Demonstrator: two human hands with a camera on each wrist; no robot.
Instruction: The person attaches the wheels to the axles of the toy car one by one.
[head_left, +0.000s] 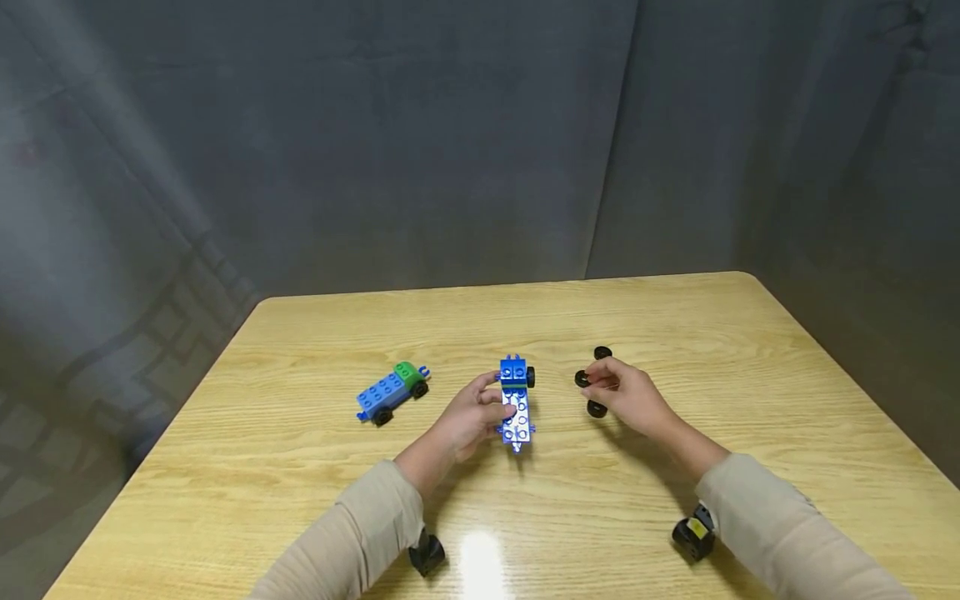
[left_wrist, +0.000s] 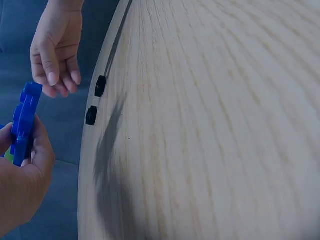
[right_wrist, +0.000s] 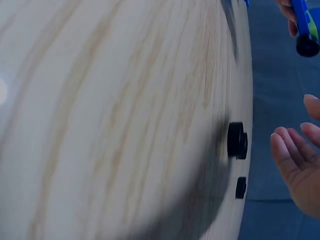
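A blue toy-brick car [head_left: 515, 371] is held upright in my left hand [head_left: 467, 417], with the thumb over its studded top. One black wheel [head_left: 531, 377] sits on its front right side; bare blue axle pegs show at its other corners. My right hand [head_left: 633, 398] hovers over several loose black wheels, among them a far wheel [head_left: 602, 352] and a near wheel [head_left: 597, 409]. Its fingers are loosely bent, thumb apart from them, and the right wrist view shows nothing between them. Another loose wheel [head_left: 582, 379] lies by its fingertips.
Left of my left hand stands a second car [head_left: 386, 392], blue with a green front block [head_left: 406, 371] and black wheels. The wooden table [head_left: 300, 483] ends at a grey curtain [head_left: 420, 167]. Black wrist cameras [head_left: 426, 554] hang under both sleeves.
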